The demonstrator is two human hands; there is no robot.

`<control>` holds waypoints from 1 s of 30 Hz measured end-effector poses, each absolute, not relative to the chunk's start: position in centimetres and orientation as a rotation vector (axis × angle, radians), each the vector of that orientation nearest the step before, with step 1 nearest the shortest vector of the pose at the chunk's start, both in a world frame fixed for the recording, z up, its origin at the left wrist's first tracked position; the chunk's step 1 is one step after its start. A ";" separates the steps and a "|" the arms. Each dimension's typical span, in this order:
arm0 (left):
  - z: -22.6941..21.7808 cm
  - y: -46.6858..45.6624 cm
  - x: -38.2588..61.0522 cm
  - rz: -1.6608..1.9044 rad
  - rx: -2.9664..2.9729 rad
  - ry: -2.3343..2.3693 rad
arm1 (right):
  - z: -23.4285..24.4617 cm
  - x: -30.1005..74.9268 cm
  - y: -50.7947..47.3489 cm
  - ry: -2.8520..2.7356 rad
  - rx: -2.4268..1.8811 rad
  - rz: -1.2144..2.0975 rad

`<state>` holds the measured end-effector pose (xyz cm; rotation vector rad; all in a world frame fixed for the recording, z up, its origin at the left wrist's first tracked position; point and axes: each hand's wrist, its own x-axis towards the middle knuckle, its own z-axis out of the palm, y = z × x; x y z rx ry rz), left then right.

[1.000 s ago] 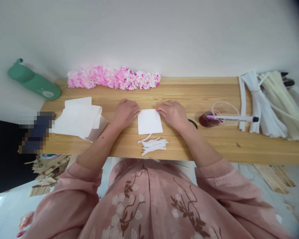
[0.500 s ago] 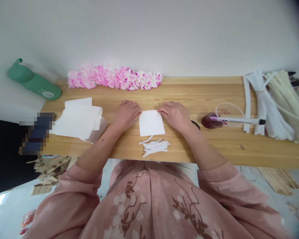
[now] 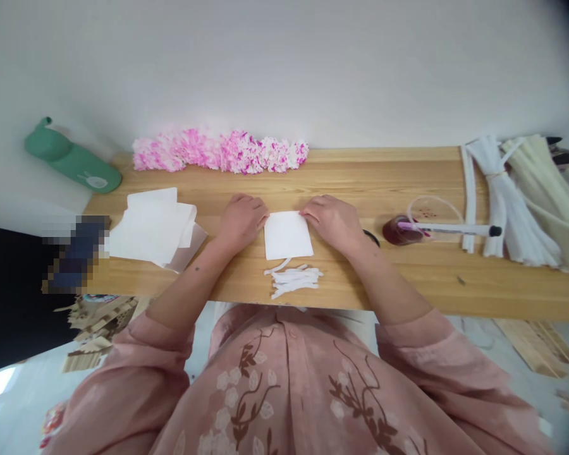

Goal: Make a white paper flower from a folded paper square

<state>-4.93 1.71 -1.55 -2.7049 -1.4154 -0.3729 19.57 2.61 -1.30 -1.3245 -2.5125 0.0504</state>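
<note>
A small white square of paper (image 3: pixel 289 237) lies flat on the wooden table in front of me. At its far left corner, my left hand (image 3: pixel 242 220) has its fingers curled and pressed together on the edge. My right hand (image 3: pixel 332 221) pinches the far right corner in much the same way. Just nearer to me is a small pile of short white fuzzy strips (image 3: pixel 296 280), one of which reaches toward the paper's near edge. What lies under the fingertips is hidden.
Loose white sheets (image 3: pixel 152 224) and a green bottle (image 3: pixel 78 161) are at the left. Pink-and-white fluffy flowers (image 3: pixel 220 150) line the back edge. To the right, a marker (image 3: pixel 455 229) rests across a dark red container (image 3: pixel 398 231), near bundled white strips (image 3: pixel 500 202).
The view has shifted slightly. Both hands keep hold of the paper's far corners, and the paper and strips lie as before.
</note>
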 end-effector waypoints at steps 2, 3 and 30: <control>-1.6 1.7 -5.1 -0.407 -2.732 -1.438 | -1.3 19.7 2.6 -2.514 -1.313 0.042; -1.7 1.6 -5.2 -0.425 -2.744 -1.453 | -1.4 19.7 2.6 -2.514 -1.308 0.040; -1.8 1.5 -4.6 -0.354 -2.665 -1.427 | -0.9 19.6 2.8 -2.586 -1.292 0.022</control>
